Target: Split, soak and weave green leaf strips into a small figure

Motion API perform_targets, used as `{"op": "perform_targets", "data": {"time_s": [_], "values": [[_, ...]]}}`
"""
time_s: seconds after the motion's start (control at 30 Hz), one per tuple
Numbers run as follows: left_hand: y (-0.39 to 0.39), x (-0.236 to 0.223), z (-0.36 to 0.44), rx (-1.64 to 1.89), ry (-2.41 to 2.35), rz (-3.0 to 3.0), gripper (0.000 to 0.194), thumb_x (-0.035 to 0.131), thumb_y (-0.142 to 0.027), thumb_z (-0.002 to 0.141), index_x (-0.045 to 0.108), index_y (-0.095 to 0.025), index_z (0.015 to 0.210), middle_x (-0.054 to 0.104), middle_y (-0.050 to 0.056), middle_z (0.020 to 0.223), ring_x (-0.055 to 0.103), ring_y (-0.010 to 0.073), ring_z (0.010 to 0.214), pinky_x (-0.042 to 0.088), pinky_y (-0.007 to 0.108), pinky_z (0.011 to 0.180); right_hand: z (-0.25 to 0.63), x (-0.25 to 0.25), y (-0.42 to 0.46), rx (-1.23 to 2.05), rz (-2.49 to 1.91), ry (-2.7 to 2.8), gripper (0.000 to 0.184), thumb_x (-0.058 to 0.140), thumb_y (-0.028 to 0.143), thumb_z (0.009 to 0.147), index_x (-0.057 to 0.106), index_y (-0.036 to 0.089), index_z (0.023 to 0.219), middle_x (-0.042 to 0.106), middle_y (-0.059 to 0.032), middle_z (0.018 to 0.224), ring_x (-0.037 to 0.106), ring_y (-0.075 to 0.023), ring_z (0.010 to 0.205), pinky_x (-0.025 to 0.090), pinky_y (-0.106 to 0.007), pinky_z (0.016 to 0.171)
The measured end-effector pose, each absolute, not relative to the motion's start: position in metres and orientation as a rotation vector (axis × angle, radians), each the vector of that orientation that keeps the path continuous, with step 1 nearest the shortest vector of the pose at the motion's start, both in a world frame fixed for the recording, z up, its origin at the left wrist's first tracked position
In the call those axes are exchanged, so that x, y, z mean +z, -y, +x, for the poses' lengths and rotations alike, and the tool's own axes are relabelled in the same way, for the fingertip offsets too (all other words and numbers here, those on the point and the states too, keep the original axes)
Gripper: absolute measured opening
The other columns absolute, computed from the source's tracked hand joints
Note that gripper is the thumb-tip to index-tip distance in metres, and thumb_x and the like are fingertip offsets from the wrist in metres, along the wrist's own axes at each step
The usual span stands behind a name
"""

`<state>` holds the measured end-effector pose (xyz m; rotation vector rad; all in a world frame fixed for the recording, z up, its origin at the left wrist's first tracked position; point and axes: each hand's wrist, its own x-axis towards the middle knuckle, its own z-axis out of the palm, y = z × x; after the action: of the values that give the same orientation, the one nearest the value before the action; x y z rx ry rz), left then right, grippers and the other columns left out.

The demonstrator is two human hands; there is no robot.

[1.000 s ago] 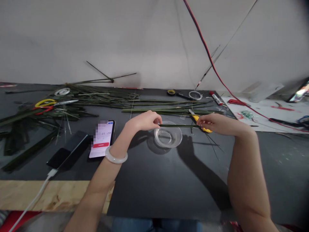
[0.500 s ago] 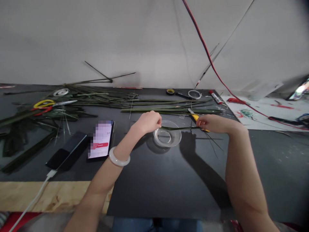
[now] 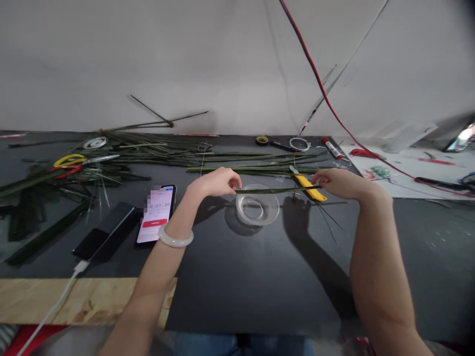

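My left hand (image 3: 215,182) pinches one end of a thin green leaf strip (image 3: 276,190), and my right hand (image 3: 336,182) pinches the other end. The strip is stretched level between them, just above a clear plastic bowl (image 3: 258,207) on the black table top (image 3: 241,277). A yellow utility knife (image 3: 308,185) lies on the table just under my right hand's fingers. A white bangle sits on my left wrist.
A phone with a timer screen (image 3: 158,212) and a dark phone on a white cable (image 3: 106,235) lie left of the bowl. Long green leaves (image 3: 156,153), yellow scissors (image 3: 72,159), tape rolls and a red marker (image 3: 332,148) lie behind. A red cable (image 3: 315,74) hangs at right.
Both hands moved apart, and the strip between them is now pulled longer and straight. The yellow knife is now visible beside my right hand.
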<state>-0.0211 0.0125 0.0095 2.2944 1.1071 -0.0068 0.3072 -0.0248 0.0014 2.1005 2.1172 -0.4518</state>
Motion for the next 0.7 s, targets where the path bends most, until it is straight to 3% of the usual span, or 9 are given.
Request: {"op": "perform_targets", "data": {"time_s": [0.3,0.57,0.7], "values": [[-0.004,0.014,-0.01,0.048,-1.193,2.282,0.012,0.066,-0.011,0.069,0.073,-0.015,0.078,0.073,0.004,0.077,0.066,0.0144,0.071,0.046,0.022,0.063,0.291,0.006,0.029,-0.389,2.116,-2.076,0.036,0.044,0.009,0.077,0.067,0.016,0.104,0.07,-0.0091,0.098,0.064,-0.0237,0.089,0.044,-0.028,0.072],[0.007,0.011,0.005,0.071,-1.236,2.295,0.011,0.068,-0.01,0.068,0.075,-0.013,0.076,0.074,0.008,0.075,0.067,0.0178,0.071,0.046,0.025,0.064,0.207,0.004,0.036,-0.376,1.71,-2.8,0.02,0.052,0.021,0.086,0.071,0.019,0.091,0.066,-0.008,0.099,0.059,-0.0209,0.097,0.043,-0.028,0.086],[0.009,0.012,0.008,0.086,-1.212,2.292,0.006,0.069,-0.014,0.067,0.074,-0.014,0.071,0.073,0.006,0.071,0.066,0.0173,0.069,0.044,0.024,0.061,0.191,-0.004,0.038,-0.467,1.581,-2.879,0.014,0.061,0.022,0.083,0.072,0.02,0.091,0.065,-0.0073,0.095,0.059,-0.0198,0.093,0.043,-0.027,0.082]]}}
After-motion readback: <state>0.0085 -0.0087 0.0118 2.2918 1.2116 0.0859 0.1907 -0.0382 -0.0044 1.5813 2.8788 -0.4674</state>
